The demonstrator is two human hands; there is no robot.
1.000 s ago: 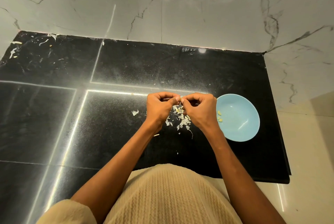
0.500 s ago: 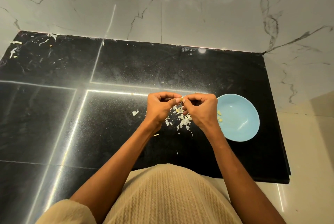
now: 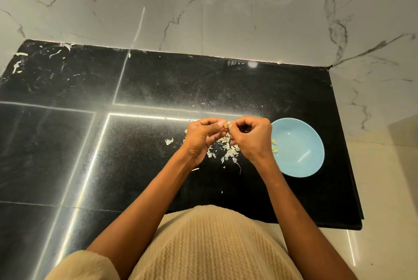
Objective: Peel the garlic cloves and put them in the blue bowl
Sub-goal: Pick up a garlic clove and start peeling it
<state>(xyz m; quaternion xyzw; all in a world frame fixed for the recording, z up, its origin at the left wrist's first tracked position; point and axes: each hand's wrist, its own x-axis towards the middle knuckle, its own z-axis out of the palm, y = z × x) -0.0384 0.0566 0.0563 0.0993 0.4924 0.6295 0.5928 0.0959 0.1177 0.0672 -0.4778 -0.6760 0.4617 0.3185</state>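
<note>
A small garlic clove (image 3: 226,125) is pinched between the fingertips of my left hand (image 3: 202,138) and my right hand (image 3: 253,138), both held together just above the black counter. Beneath and between the hands lies a pile of pale garlic skins (image 3: 227,151). The blue bowl (image 3: 298,147) stands on the counter directly right of my right hand, with a few peeled cloves (image 3: 274,145) near its left inner wall.
The black stone counter (image 3: 135,144) ends at a marble wall behind and at a front-right edge near the bowl. A loose skin flake (image 3: 169,141) lies left of my left hand. More scraps (image 3: 20,62) are scattered at the far left corner.
Both hands stay together over the skins; the fingers have shifted slightly on the clove, which now shows between the fingertips. The bowl has not moved.
</note>
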